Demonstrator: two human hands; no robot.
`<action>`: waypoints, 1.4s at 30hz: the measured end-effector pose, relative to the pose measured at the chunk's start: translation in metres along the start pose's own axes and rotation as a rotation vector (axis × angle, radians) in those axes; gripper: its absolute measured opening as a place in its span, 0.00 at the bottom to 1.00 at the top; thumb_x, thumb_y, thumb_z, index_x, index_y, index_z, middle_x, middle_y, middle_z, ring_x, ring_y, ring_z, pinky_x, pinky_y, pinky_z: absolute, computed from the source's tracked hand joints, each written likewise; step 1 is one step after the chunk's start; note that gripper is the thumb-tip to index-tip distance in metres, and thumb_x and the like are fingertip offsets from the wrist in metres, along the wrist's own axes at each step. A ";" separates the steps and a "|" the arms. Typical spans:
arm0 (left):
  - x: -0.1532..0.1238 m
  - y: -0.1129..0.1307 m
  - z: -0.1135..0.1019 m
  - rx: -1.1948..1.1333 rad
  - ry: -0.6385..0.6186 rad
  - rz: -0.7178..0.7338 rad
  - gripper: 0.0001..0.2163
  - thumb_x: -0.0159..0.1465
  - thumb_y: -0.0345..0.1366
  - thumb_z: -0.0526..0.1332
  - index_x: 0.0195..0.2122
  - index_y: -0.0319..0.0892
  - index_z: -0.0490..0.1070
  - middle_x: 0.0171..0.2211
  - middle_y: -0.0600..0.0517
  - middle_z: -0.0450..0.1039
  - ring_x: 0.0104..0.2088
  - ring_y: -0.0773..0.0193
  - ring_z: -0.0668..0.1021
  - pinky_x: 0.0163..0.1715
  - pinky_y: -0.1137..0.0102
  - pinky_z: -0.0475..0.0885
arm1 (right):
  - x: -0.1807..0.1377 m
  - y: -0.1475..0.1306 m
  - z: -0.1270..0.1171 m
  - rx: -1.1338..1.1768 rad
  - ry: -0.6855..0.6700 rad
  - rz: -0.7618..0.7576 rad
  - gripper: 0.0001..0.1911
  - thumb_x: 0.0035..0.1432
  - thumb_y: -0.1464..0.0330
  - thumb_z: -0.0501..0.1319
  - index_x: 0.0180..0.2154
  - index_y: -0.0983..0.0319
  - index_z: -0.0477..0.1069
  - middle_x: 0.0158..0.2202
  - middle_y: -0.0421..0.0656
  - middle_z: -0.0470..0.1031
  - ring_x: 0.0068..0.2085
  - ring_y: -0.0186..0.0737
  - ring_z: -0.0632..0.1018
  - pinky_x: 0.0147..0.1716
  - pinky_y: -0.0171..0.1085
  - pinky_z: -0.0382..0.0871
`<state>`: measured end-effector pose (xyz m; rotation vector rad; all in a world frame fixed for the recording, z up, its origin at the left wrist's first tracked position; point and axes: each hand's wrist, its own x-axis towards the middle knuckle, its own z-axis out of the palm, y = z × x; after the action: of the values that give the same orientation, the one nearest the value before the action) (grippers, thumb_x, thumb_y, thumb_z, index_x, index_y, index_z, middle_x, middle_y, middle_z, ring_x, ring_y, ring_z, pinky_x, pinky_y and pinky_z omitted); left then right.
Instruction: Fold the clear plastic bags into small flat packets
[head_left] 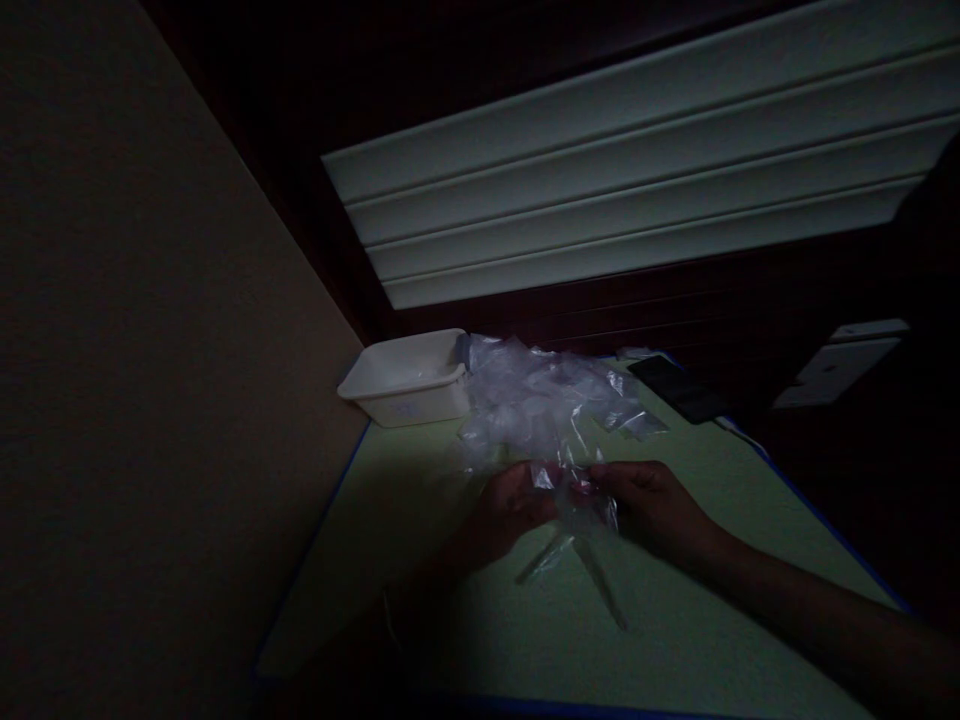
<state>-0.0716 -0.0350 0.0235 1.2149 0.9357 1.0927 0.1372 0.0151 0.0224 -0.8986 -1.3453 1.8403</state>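
Observation:
A clear plastic bag (581,512) is stretched between my two hands above the middle of the table. My left hand (514,505) grips its left side, fingers closed. From the right, my right hand (641,490) pinches the other side between thumb and fingers. Something reddish shows through the plastic, too dim to name. Two thin strips (600,585) lie just below the bag in a V shape; I cannot tell what they are. Behind my hands spreads a heap of crumpled clear plastic bags (532,395).
A white plastic basin (409,405) stands at the back left against the wall. At the back right lies a dark phone (675,388) with a white cable (742,437). The pale green tabletop (390,500) has a blue edge. Lighting is very dim.

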 end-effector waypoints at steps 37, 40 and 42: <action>-0.004 0.029 -0.020 0.062 -0.595 -0.473 0.14 0.54 0.48 0.67 0.30 0.40 0.77 0.21 0.50 0.76 0.18 0.66 0.75 0.19 0.74 0.67 | 0.003 -0.002 -0.016 0.059 -0.467 0.208 0.35 0.55 0.56 0.65 0.60 0.62 0.59 0.42 0.50 0.78 0.28 0.36 0.78 0.26 0.34 0.68; -0.006 0.035 -0.014 0.068 -0.614 -0.488 0.14 0.53 0.47 0.69 0.30 0.40 0.78 0.21 0.49 0.76 0.17 0.66 0.73 0.17 0.73 0.65 | -0.001 -0.004 -0.012 -0.034 -0.544 0.175 0.36 0.57 0.57 0.64 0.63 0.57 0.54 0.50 0.50 0.74 0.28 0.33 0.78 0.25 0.32 0.67; -0.007 0.038 -0.010 0.089 -0.619 -0.485 0.14 0.52 0.47 0.69 0.29 0.39 0.79 0.22 0.49 0.76 0.18 0.66 0.73 0.18 0.73 0.65 | -0.003 -0.007 -0.009 -0.089 -0.603 0.073 0.37 0.54 0.59 0.66 0.62 0.54 0.55 0.56 0.49 0.68 0.34 0.34 0.78 0.29 0.33 0.69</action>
<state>-0.0877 -0.0391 0.0600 1.2081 0.7354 0.2609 0.1476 0.0187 0.0269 -0.4437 -1.7777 2.2256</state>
